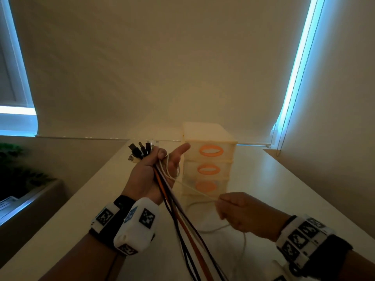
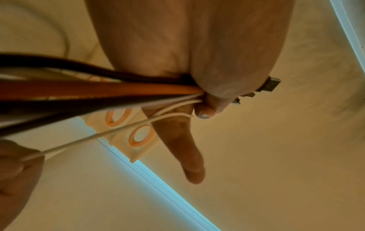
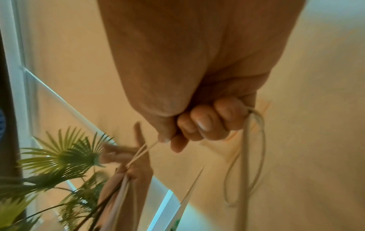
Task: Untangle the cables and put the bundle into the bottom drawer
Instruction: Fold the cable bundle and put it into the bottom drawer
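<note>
My left hand point(image 1: 151, 171) is raised in front of me and grips a bundle of cables point(image 1: 183, 224), black, orange and white, with their USB plugs point(image 1: 140, 152) sticking up above the fist. In the left wrist view the bundle point(image 2: 94, 92) runs under the curled fingers point(image 2: 209, 109), with the index finger straight. My right hand point(image 1: 241, 213) pinches a thin white cable point(image 1: 197, 190) that stretches taut from the left fist; the rest of it hangs in a loop point(image 3: 254, 156) below the curled fingers point(image 3: 203, 123). Behind both hands stands a small cream drawer unit point(image 1: 211, 159) with three orange handles; the bottom drawer point(image 1: 205, 187) is shut.
The drawer unit stands on a pale table point(image 1: 274, 189) against a drawn roller blind point(image 1: 162, 67), whose bead chain point(image 1: 294, 84) hangs at the right. A green plant point(image 1: 18, 169) is off the table's left edge, also seen in the right wrist view as palm leaves point(image 3: 65, 156).
</note>
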Available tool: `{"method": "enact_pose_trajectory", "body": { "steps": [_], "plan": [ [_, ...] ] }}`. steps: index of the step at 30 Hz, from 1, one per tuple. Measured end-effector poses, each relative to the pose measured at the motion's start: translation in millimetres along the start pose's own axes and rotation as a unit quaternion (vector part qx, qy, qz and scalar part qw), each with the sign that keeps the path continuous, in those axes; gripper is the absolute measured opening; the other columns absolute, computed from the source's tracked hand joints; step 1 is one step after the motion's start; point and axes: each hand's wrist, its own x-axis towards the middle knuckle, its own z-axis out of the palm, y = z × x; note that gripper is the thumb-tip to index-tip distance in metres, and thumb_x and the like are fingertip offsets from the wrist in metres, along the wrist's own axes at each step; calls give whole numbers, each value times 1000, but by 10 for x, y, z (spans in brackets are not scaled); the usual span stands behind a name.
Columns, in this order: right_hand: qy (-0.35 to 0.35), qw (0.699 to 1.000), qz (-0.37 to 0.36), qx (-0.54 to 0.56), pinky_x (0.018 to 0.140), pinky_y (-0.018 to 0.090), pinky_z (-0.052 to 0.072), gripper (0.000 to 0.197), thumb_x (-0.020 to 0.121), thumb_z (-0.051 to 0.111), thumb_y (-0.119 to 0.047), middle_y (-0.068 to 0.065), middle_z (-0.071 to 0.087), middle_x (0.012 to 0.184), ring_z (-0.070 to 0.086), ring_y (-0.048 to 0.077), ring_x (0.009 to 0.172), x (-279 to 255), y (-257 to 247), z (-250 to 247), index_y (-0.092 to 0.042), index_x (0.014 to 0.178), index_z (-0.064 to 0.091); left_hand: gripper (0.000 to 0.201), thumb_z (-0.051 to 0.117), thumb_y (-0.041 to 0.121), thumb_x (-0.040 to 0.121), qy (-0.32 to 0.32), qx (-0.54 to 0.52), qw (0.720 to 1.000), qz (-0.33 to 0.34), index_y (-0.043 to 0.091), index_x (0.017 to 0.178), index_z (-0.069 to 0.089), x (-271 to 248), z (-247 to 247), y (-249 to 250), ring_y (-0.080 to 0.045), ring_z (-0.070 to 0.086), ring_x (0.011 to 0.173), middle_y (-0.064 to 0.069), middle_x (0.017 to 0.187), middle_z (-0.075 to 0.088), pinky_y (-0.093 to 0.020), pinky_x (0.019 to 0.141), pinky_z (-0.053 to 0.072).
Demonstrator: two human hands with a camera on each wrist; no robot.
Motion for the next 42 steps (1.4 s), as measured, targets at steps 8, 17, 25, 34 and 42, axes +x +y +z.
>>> {"method": "enact_pose_trajectory", "body": {
  "steps": [8, 17, 25, 34, 42],
  "plan": [
    [127, 981, -1, -150, 48, 16, 37, 32, 98, 53, -38, -8, 46, 54, 40, 3, 46, -8, 101, -275, -19, 75, 65, 38, 41, 33, 101, -31, 111, 988, -99, 11, 71, 43, -54, 6, -59, -7, 43, 34, -22, 109, 71, -16, 28, 32],
    [200, 966, -76, -146, 57, 24, 44, 32, 97, 57, -35, -6, 61, 62, 49, 3, 52, 281, -658, -221, -20, 70, 66, 34, 47, 31, 101, -96, 255, 946, -173, 7, 78, 52, -136, 31, -234, -45, 69, 106, -35, 117, 66, -41, 72, 62],
    [20, 995, -72, -62, 62, 25, 56, 22, 99, 52, -17, 2, 69, 67, 64, 10, 60, 318, -733, 141, -10, 83, 64, 40, 40, 40, 104, -23, 148, 987, -61, 12, 75, 44, -72, 52, -210, -27, 66, 93, -22, 107, 68, -41, 89, 45],
    [-34, 992, -15, -116, 68, 22, 54, 20, 98, 56, -25, -2, 64, 72, 60, 6, 65, 251, -172, 48, -14, 95, 72, 40, 40, 37, 105, 2, 23, 999, -23, 12, 73, 45, -12, 4, -26, -9, 57, 50, -18, 113, 72, -18, 46, 48],
    [63, 997, 24, -45, 50, 22, 35, 33, 74, 80, -46, -2, 46, 58, 38, 10, 50, 229, 174, -337, -17, 68, 64, 33, 40, 33, 105, -74, 103, 987, -101, 14, 79, 46, 14, -117, 44, -3, 33, 32, -7, 79, 60, -16, 32, 25]
  ]
}}
